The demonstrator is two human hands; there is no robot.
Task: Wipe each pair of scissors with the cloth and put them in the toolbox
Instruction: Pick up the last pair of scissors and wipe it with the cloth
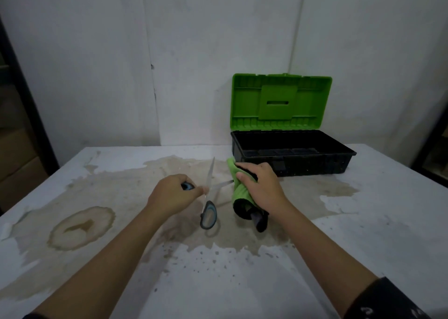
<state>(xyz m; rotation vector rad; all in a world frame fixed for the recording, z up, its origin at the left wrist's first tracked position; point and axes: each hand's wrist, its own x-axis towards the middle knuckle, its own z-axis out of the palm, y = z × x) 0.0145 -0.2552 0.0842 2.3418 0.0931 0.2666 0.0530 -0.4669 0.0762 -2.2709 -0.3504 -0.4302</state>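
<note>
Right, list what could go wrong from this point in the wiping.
1. The scissors are spread open, one blade running into the green cloth under the right hand; a slip could cut the fingers through the fabric.
2. The other blade points bare towards the wall, so a careless move could catch something.
3. The left hand grips one handle only; the free handle hangs loose and may swing as the cloth pulls.

One scissors (210, 192) blade tip is buried in the cloth (238, 190) under my right hand (260, 185). My left hand (173, 193) covers most of one handle loop. Toolbox (291, 153) floor too dark to read. Worktop (363, 221) cut off at frame edges.
</note>
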